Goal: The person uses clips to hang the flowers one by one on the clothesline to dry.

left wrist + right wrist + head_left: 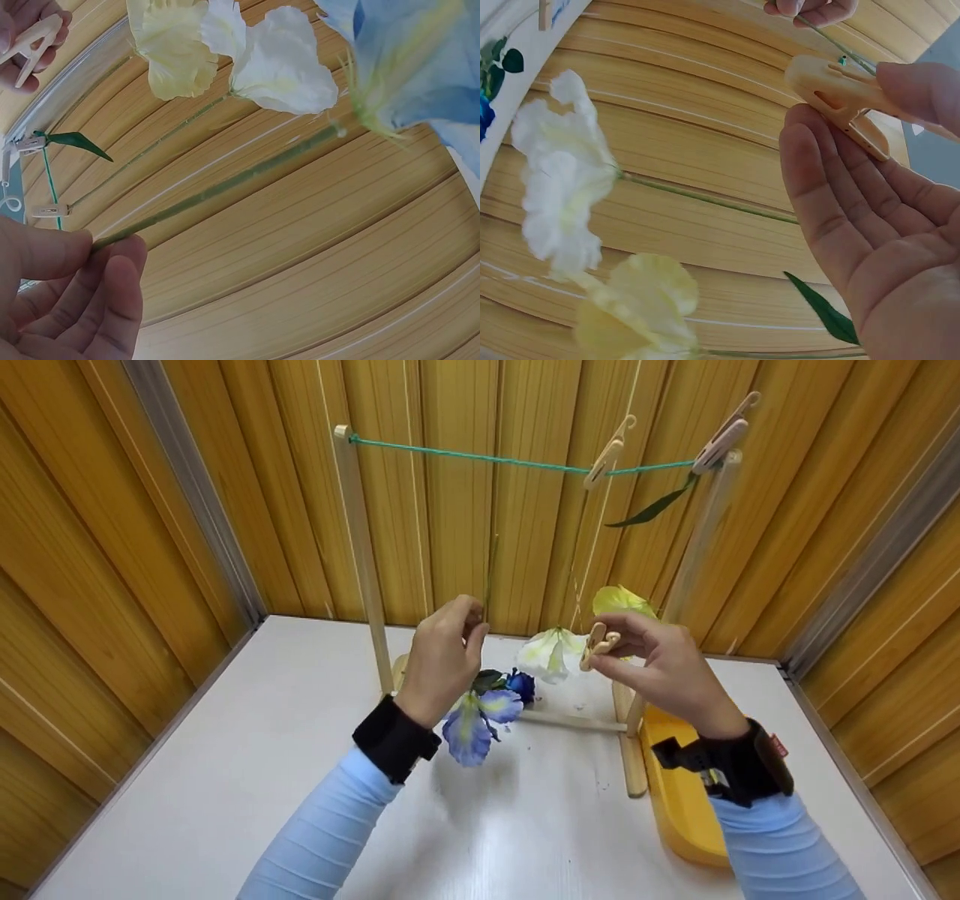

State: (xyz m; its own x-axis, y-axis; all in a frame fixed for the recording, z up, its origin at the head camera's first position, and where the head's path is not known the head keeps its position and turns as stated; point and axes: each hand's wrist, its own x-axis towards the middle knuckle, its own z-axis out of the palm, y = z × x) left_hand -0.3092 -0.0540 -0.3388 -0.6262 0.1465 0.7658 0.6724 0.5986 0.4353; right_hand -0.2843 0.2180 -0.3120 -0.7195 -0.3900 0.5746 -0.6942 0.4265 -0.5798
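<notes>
Setup: white table (225, 780), wood-panelled walls on three sides. A wooden drying rack (364, 547) stands at the far middle of the table, with a green line (480, 457) strung between its two posts. Yellow tray (675, 795) lies near right, beside the rack's right foot.

On the line, right half: two pegs. One empty peg (606, 461); one peg at the far right post (721, 442) already carries a stem, whose white flower (551, 654) and yellow flower (621, 600) hang head down.

Left hand (442, 660): thumb and forefinger pinch the stem of the blue flower (472, 720) close to its upper end; bloom hangs below the hand, above the table, stem tip (491, 562) pointing up, well below the line. Left wrist view confirms the pinch (112, 251).

Right hand (660, 660): thumb and forefinger hold a loose clothespin (598, 645) by its tail end; other fingers relaxed. Cannot tell whether its jaws are pressed apart.

Judgement on doing this step well:
- Raise the stem tip to the line left of the empty peg, where the line is bare.
- Squeeze the clothespin's tail fully before bringing it over stem and line together.
- Keep the left pinch until the clothespin bites; bloom is heavy relative to the stem and may slip.
- Avoid brushing the hanging white flower, just right of the left hand.
</notes>
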